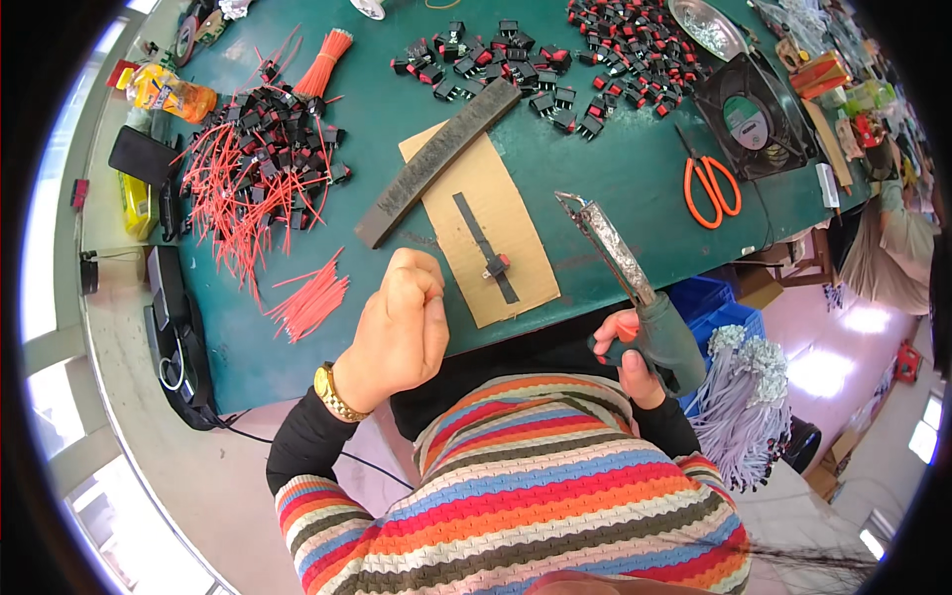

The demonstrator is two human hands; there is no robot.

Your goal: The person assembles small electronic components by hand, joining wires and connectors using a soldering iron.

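My right hand (635, 372) grips the dark green handle of a soldering gun (666, 337). Its silvery barrel points up and away over the table's near edge. Curled closed, my left hand (402, 322) is left of a brown cardboard piece (526, 268); whatever its fingers may hold is hidden. A narrow dark strip (471, 223) lies on the cardboard, with one small black rocker switch (497, 265) on it. Across the cardboard's far end rests a long dark bar (436, 164). Left of my left hand lies a small bunch of cut red wires (312, 297).
Black switches with red wires (263, 169) are heaped at left, beside a red wire bundle (323, 61). Loose red-and-black switches (635, 55) spread across the far side. Orange-handled scissors (712, 188) and a black fan (751, 117) lie at right. Blue bins (729, 315) stand below the table.
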